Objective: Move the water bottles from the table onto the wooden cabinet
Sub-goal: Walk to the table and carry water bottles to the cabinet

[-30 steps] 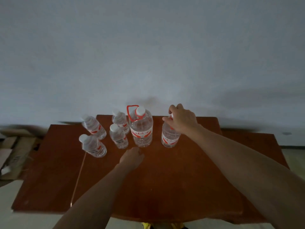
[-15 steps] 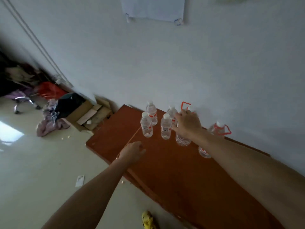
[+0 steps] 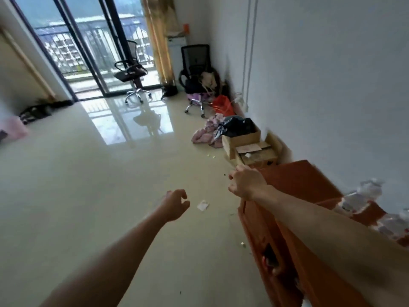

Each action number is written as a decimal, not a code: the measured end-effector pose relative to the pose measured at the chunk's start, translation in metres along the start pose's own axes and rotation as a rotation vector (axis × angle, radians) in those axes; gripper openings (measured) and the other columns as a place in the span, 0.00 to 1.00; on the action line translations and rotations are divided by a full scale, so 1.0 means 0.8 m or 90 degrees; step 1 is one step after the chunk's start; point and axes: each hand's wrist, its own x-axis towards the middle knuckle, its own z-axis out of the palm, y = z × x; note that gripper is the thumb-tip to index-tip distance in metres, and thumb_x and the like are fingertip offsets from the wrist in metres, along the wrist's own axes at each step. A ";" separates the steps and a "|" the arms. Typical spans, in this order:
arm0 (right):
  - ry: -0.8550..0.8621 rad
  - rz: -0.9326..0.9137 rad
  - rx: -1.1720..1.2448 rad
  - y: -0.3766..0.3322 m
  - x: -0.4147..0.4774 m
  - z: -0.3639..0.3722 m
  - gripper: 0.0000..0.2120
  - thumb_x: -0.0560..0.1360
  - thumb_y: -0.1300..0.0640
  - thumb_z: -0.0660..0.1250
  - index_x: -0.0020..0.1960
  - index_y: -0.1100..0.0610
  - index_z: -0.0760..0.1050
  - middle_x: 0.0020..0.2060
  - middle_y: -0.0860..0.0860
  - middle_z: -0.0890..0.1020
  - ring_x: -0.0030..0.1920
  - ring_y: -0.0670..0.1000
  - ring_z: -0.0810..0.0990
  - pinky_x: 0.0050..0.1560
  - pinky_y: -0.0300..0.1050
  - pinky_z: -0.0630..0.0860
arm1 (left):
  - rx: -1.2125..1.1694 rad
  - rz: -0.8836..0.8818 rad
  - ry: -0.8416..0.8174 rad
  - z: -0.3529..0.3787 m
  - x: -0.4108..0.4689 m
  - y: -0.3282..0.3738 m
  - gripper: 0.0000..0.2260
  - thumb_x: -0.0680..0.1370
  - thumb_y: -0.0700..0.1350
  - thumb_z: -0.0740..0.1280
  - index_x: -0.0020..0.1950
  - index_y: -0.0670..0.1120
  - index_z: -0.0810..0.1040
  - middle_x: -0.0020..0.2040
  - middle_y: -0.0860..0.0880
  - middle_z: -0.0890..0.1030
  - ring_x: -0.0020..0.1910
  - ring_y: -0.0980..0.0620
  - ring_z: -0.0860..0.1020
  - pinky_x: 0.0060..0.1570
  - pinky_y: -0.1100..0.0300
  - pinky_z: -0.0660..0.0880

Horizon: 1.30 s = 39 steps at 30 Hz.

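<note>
- We note the floor (image 3: 93, 178): pale, smooth, highly glossy, mirroring the windows.
- Wooden cabinet (image 3: 309, 180): reddish-brown wood, smooth, slight sheen.
- Water bottles (image 3: 363, 197): clear plastic, blurred.
- Boxes (image 3: 243, 140): matt brown cardboard.
- Wall (image 3: 332, 85): matt white.

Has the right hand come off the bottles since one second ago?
Yes. The right hand now hangs empty past the left end of the wooden cabinet, away from the water bottles standing by the wall.

Daylight from the balcony doors (image 3: 88, 52) glares off the floor (image 3: 88, 173); right edge motion-blurred.
</note>
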 end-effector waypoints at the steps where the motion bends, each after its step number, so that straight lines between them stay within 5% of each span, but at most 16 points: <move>1: -0.005 -0.004 0.007 -0.011 0.007 0.000 0.19 0.75 0.44 0.63 0.62 0.52 0.73 0.59 0.54 0.75 0.59 0.56 0.74 0.56 0.49 0.72 | 0.015 -0.001 0.000 -0.005 0.000 -0.013 0.15 0.78 0.55 0.63 0.62 0.52 0.75 0.58 0.45 0.80 0.59 0.45 0.77 0.57 0.53 0.74; 11: -0.029 -0.259 0.049 -0.388 0.195 0.025 0.18 0.76 0.46 0.63 0.62 0.52 0.73 0.57 0.54 0.76 0.58 0.56 0.75 0.54 0.47 0.71 | -0.006 -0.231 0.089 -0.161 -0.018 -0.369 0.16 0.78 0.55 0.63 0.63 0.51 0.75 0.59 0.46 0.80 0.59 0.46 0.77 0.55 0.56 0.73; 25: -0.089 -0.466 0.032 -0.734 0.518 0.062 0.20 0.76 0.45 0.63 0.66 0.52 0.70 0.61 0.53 0.75 0.58 0.55 0.76 0.53 0.47 0.71 | -0.099 -0.443 0.126 -0.274 0.066 -0.699 0.15 0.78 0.54 0.63 0.62 0.49 0.76 0.61 0.46 0.79 0.60 0.46 0.76 0.57 0.55 0.73; 39: -0.121 -0.746 0.006 -1.226 0.725 0.101 0.21 0.76 0.45 0.63 0.67 0.50 0.68 0.61 0.53 0.74 0.59 0.57 0.75 0.52 0.46 0.70 | -0.232 -0.717 0.212 -0.390 0.049 -1.088 0.13 0.77 0.52 0.63 0.59 0.49 0.76 0.58 0.46 0.80 0.55 0.45 0.78 0.51 0.57 0.73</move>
